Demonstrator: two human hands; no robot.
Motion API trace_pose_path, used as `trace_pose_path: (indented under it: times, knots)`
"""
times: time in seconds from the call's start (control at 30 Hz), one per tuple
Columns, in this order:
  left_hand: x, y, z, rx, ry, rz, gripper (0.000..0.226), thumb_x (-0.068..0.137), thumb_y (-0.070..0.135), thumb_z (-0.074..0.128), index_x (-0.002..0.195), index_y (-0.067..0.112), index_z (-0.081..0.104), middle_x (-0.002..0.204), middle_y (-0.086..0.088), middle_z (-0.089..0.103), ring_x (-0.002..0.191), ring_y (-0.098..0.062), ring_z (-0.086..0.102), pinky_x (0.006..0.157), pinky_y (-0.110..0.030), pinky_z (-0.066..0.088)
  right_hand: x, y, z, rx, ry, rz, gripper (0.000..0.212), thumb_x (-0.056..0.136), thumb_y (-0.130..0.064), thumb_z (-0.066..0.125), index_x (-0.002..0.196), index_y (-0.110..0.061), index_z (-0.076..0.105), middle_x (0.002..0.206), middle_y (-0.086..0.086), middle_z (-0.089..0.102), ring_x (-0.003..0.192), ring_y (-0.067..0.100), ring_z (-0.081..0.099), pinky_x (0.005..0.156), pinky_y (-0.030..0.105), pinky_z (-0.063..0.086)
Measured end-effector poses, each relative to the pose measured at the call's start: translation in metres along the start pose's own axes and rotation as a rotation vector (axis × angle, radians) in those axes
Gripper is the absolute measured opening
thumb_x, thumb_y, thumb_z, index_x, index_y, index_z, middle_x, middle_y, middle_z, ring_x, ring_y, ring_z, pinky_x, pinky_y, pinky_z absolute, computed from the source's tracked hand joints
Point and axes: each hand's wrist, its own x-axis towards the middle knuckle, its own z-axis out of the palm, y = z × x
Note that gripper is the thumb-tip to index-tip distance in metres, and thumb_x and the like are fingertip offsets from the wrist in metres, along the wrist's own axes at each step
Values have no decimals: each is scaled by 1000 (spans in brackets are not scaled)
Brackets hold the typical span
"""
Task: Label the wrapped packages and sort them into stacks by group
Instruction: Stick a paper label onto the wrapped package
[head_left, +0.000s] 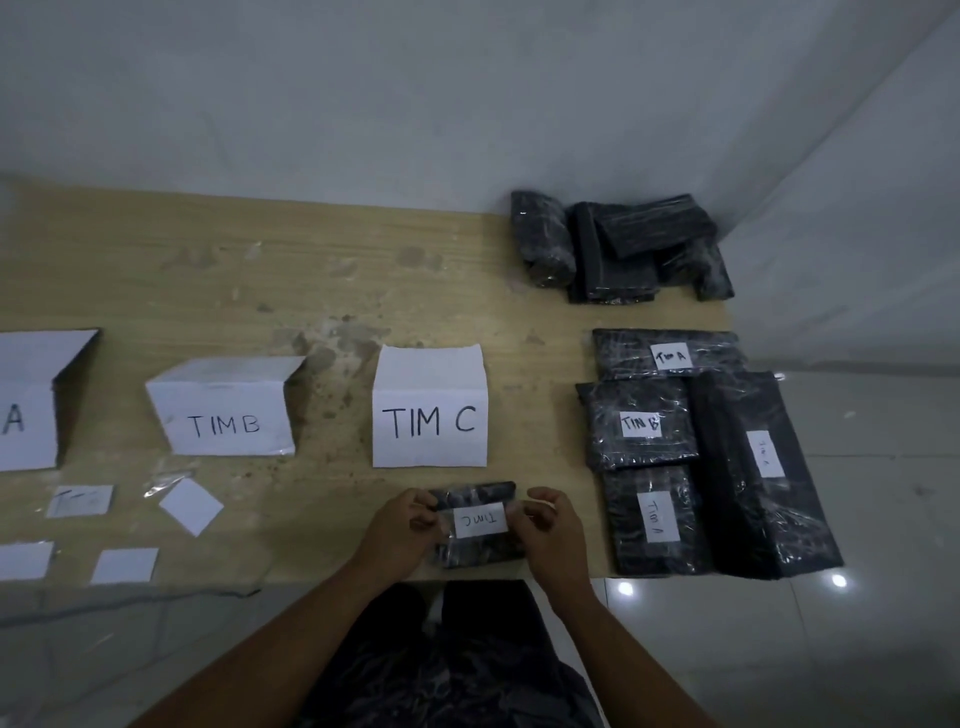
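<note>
At the table's near edge, just in front of the TIM C sign, a small black package is held flat, its ends pinched by the curled fingers of the left hand and the right hand. A label marked TIM C is being fixed on its top face, so the labelling step is judged to be in hand. Next, the label would need pressing down and the package setting by its sign. The label's long side is laid left to right, with its writing upside-down to the wearer. The package's own long axis seems likewise crosswise, though its ends are covered. Labelled packages lie to the right, and an unlabelled pile behind them.
</note>
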Motion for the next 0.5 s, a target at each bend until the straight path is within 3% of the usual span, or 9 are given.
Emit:
trace_pose_path:
  times: [0.2,0.33,0.5]
  knots:
    - [-6,-7,1,-12,-8,8,34,80,14,75,108,10,59,98,-5,69,81,-6,62,57,-6,45,7,-5,-4,4,-100,63,21,85,-23,72,102,-16,60,90,4,71,80,12,67,58,19,51]
    - [-9,-10,1,-11,-17,15,31,81,16,74,108,15,59,100,-1,68,84,-4,61,59,-9,46,15,-3,-7,10,-115,118,21,85,-15,71,102,-14,60,91,8,72,76,14,68,60,23,52]
    - [-8,-15,2,-6,-21,-11,23,83,25,72,104,17,66,100,4,69,90,-8,64,62,-17,47,17,7,-11,-136,-137,61,26,85,-18,71,106,-16,57,97,3,71,88,15,68,64,21,53]
